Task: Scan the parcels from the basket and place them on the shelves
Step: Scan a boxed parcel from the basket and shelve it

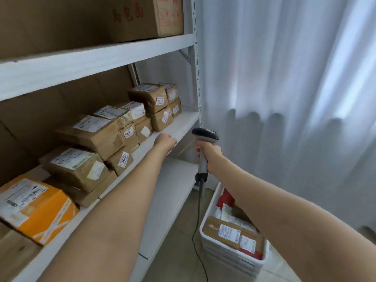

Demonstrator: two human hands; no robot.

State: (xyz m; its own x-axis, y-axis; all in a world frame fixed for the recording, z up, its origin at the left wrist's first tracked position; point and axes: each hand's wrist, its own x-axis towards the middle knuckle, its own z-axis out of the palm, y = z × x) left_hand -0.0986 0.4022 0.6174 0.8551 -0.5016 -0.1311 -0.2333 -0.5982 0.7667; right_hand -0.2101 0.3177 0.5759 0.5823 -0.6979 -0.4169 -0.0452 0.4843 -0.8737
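My right hand (209,154) grips the handle of a grey barcode scanner (204,139), held upright beside the shelf post, its cable hanging to the floor. My left hand (165,140) is stretched out over the front edge of the middle shelf (183,123), fingers curled, with nothing seen in it. Brown cardboard parcels (95,129) with white labels are stacked along that shelf. A white basket (211,202) on the floor at lower right holds a brown labelled parcel (234,235) and red and white packets.
An orange box (36,208) sits at the shelf's left end. A large carton (146,15) stands on the top shelf. A lower white shelf (168,196) lies below my left arm. White curtains (284,78) hang to the right.
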